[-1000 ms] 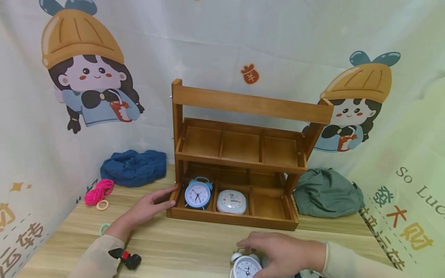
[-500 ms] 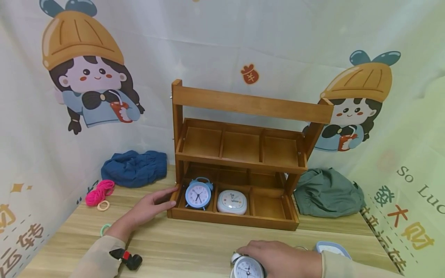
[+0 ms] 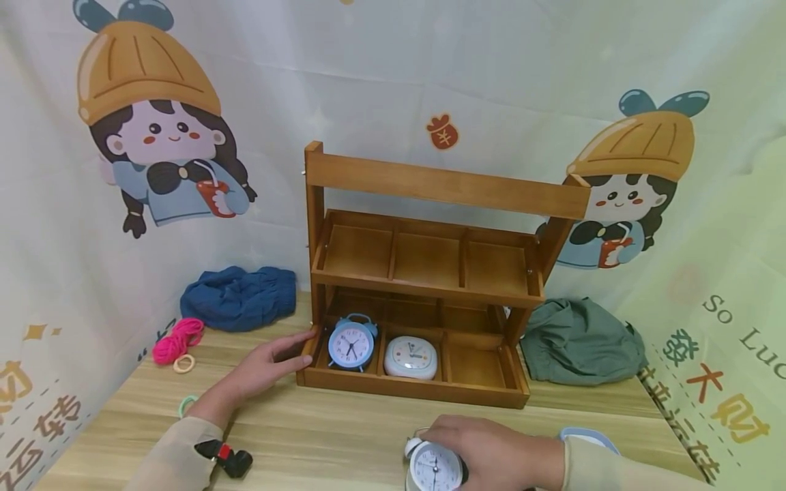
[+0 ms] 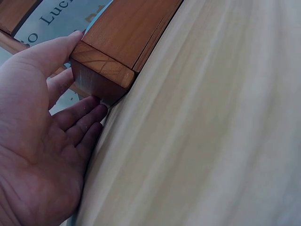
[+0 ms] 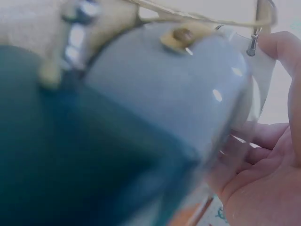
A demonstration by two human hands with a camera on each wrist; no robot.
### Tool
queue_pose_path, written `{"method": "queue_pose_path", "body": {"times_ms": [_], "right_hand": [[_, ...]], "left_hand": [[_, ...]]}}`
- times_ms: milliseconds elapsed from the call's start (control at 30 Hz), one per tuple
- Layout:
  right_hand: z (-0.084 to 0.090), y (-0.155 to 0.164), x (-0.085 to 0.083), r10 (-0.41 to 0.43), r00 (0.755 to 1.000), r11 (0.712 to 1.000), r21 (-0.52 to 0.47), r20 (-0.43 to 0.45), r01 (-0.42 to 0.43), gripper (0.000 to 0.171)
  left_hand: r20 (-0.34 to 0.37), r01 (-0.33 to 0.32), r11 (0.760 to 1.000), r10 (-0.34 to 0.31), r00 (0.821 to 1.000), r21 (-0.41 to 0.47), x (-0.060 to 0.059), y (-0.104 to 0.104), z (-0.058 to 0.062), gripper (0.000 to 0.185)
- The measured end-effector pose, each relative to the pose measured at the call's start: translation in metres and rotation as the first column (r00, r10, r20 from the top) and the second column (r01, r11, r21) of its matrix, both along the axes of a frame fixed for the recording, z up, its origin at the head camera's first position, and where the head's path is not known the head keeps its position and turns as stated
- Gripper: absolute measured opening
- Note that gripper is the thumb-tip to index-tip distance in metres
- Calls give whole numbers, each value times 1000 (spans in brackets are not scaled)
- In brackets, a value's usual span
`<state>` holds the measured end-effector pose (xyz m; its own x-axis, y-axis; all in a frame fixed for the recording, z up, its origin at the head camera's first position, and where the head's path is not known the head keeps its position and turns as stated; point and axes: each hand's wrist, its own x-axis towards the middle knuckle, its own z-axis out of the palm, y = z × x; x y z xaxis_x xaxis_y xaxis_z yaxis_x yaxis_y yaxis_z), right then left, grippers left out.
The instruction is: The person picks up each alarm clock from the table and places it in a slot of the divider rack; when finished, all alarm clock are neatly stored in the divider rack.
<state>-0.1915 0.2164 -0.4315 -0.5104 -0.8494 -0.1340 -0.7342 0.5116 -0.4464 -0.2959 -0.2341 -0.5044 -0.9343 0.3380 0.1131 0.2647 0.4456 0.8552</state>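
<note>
My left hand (image 3: 270,365) holds the left end of the two-tier wooden shelf (image 3: 411,392). In the left wrist view the thumb lies on the top of the shelf's corner (image 4: 106,61) and the fingers bend against its side. My right hand (image 3: 491,450) grips a white twin-bell alarm clock (image 3: 434,468) over the table's front, its face toward the head camera. The right wrist view is blurred; a pale grey rounded surface (image 5: 164,84) fills its middle beside the hand. A blue alarm clock (image 3: 351,345) stands in the lower left compartment, a white rounded clock (image 3: 411,357) in the lower middle one.
Blue cloth (image 3: 239,299) and pink yarn (image 3: 178,341) lie at the left, with a wooden ring (image 3: 184,364) and a green ring (image 3: 187,405). Green cloth (image 3: 580,341) sits right of the shelf. A blue-rimmed object (image 3: 589,436) lies behind my right wrist.
My right hand has closed round the white alarm clock and shifted it slightly up in view. The blue-rimmed object came into sight behind the right wrist. My left hand stays on the shelf.
</note>
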Motion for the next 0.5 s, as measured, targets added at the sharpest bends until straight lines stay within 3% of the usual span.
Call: {"method": "queue_pose_path", "body": {"times_ms": [200,367,500], "right_hand": [[19,3,-8,-127,989,992,2,-79,127,83],[30,14,-27,-233,953,972,-74,-195,222,82],[35,26,-47,-263,925,962,-144,-274,231,75]], "left_hand": [[-8,-2,1000,2,1000,-3,-1,0,0,64],[-13,-2,1000,2,1000,-12,-1,0,-1,64],[-18,-1,1000,1,1000,-14,-1,0,-1,63]]}}
